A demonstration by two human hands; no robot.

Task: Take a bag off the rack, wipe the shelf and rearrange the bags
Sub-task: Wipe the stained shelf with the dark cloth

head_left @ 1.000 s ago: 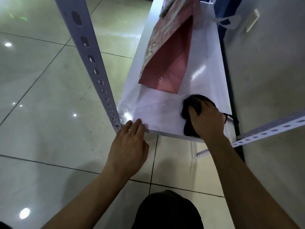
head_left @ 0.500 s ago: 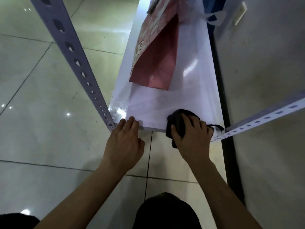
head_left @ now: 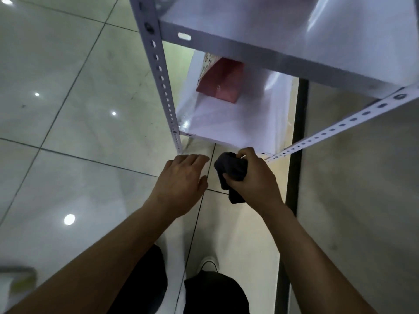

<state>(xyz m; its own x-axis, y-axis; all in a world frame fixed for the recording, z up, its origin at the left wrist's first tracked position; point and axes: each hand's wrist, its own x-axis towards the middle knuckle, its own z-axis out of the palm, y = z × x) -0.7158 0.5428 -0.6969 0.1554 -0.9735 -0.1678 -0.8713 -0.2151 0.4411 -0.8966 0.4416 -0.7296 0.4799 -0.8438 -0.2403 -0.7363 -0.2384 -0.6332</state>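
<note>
A red paper bag [head_left: 221,83] lies on the lower white shelf [head_left: 231,123] of the rack, partly hidden under the upper shelf [head_left: 283,37]. My right hand [head_left: 254,180] grips a bunched dark cloth [head_left: 231,172] in the air just in front of the lower shelf's near edge. My left hand [head_left: 181,184] hovers beside it with its fingers straight, off the shelf and touching nothing.
Perforated grey rack posts stand at the left [head_left: 158,71] and run diagonally at the right [head_left: 340,128]. A grey wall [head_left: 362,177] with a dark baseboard borders the right. Glossy floor tiles [head_left: 68,132] spread to the left. My legs and a white shoe [head_left: 209,265] are below.
Both hands have pulled back off the lower shelf's near edge. The cloth has left the shelf surface and is now bunched in my right hand. The view rose, showing the upper shelf.
</note>
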